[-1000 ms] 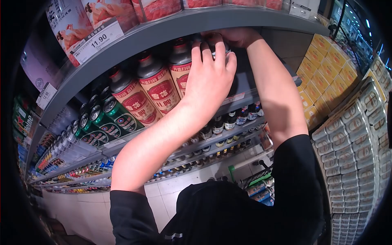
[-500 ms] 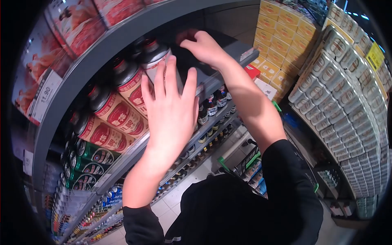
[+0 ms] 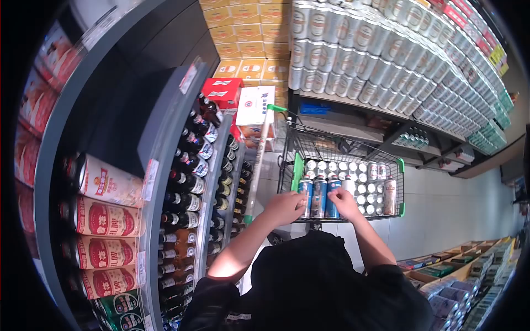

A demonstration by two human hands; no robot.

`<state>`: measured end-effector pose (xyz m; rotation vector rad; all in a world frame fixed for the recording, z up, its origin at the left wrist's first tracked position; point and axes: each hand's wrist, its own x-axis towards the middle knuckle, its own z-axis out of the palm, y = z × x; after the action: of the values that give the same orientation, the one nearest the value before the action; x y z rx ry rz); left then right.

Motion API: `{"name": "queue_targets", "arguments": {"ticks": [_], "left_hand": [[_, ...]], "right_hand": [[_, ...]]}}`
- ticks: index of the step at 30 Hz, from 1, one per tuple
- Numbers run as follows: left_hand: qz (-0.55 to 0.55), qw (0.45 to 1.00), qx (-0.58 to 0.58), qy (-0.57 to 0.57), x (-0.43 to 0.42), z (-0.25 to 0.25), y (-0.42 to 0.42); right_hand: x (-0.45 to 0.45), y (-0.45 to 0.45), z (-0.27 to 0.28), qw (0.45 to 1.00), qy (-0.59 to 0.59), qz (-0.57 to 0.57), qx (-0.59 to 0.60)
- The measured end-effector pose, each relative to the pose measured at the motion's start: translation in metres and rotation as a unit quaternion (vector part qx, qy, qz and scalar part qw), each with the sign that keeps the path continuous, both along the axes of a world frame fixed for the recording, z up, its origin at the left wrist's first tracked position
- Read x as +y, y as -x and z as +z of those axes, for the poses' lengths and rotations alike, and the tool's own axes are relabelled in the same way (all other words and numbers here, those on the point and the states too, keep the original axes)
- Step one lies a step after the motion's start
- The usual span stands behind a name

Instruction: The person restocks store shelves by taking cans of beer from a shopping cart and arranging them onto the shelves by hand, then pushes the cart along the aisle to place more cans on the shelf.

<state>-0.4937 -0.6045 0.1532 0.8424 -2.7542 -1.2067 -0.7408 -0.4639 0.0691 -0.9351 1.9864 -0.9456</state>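
A wire shopping cart with green corners stands in front of me, holding many cans seen from their tops. Along its near left side stand three tall blue cans, among them a middle can between my hands. My left hand is curled beside the left blue can; whether it grips anything is hidden. My right hand has its fingers bent in against the right blue can, with its grasp not plainly visible. A pinkish tall can stands at the cart's right end.
Left of me is a shelf with red-and-tan cans, a white-and-red can and bottles on lower tiers. Yellow cartons and stacked silver cans rise behind the cart. Open floor tile shows right of it.
My view has turned right, from the shelf to the cart. Both hands have left the upper shelf and its cans and are now down at the blue cans in the cart.
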Motion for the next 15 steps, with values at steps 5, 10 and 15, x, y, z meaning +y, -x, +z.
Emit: {"name": "queue_targets", "arguments": {"ticks": [5,10,15], "left_hand": [[-0.043,0.988,-0.132,-0.071,0.02,-0.094,0.055],[0.015,0.983,-0.133,-0.127,0.043,-0.202,0.086],[0.108,0.934,-0.239,-0.241,0.084,-0.22,0.12]], "right_hand": [[0.125,0.123,-0.078,0.976,-0.096,-0.147,0.129],[0.187,0.211,-0.117,0.932,-0.138,-0.201,0.269],[0.197,0.254,-0.138,0.917,-0.204,-0.171,0.296]]}}
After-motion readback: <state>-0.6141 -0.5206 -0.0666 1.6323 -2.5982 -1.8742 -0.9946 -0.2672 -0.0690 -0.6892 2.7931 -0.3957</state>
